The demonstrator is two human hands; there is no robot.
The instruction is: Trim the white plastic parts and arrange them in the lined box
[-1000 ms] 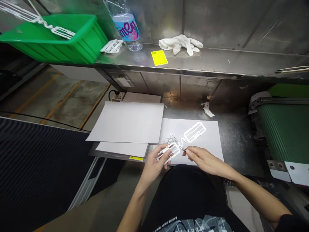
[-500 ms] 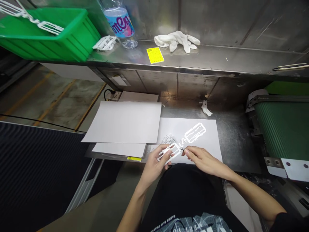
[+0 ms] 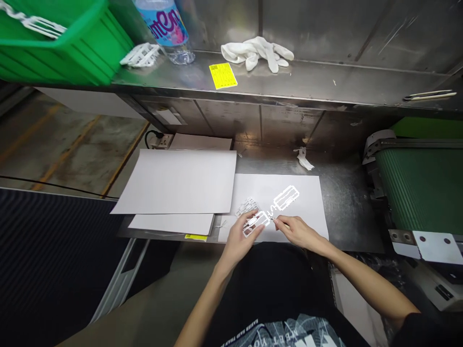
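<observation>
My left hand [image 3: 238, 241] grips one end of a thin white plastic frame of small parts [image 3: 255, 223], held just above a white sheet of paper [image 3: 307, 217] on the steel bench. My right hand [image 3: 294, 230] is closed in a pinch at the narrow link in the middle of that frame; whether it holds a small tool I cannot make out. The frame's other end [image 3: 286, 198] lies flat on the sheet. A small pile of loose white pieces [image 3: 247, 206] sits just beyond my left fingers.
A stack of larger white sheets [image 3: 177, 183] lies to the left. On the shelf above are a green bin [image 3: 72, 43], a water bottle [image 3: 164, 26], a yellow label [image 3: 223, 75] and white gloves [image 3: 256, 50]. A green conveyor [image 3: 423, 183] runs at the right.
The view has tipped downward, so everything sits higher and farther left in the picture. Both hands keep the same hold on the white frame.
</observation>
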